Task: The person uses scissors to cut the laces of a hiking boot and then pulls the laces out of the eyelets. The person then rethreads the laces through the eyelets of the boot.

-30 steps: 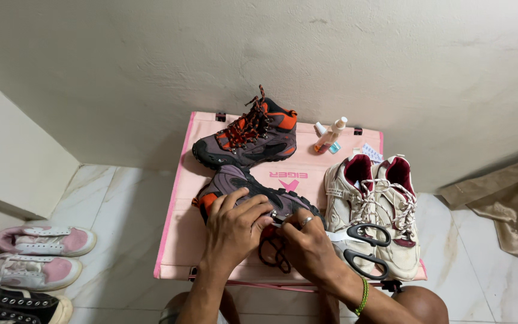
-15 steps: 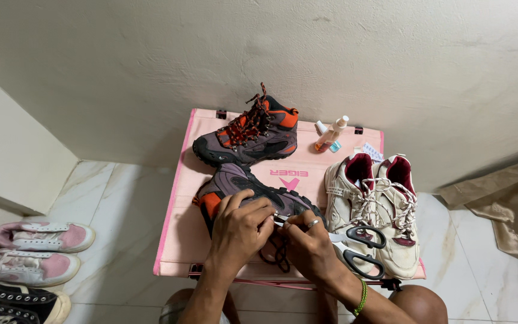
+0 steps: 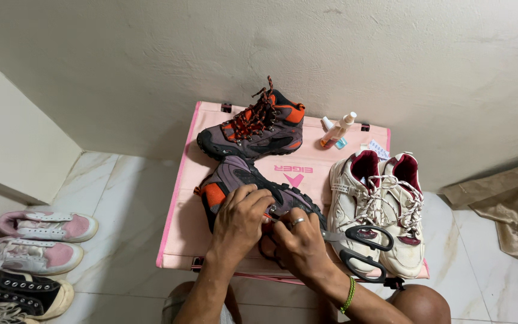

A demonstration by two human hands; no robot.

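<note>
- The near boot [image 3: 235, 183], purple-grey with an orange patch, lies on its side on the pink counter [image 3: 178, 210], close to the person, so the opening and the laces face the hands.
- The left hand [image 3: 239, 221] is curled over the middle of this boot and seems to press it down; its grip is closed around the upper part.
- The right hand [image 3: 300, 243], with a ring, pinches something small at the lace area; I cannot tell exactly what, but the fingers are tight together.
- The scissors [image 3: 361, 249] lie just beside the right hand, on top of the cream sneakers [image 3: 379, 204], easy to reach.
- The second boot [image 3: 253, 127] stands upright behind, near the wall, apart from the work.
- Small bottles [image 3: 337, 131] lie at the back edge.
</note>
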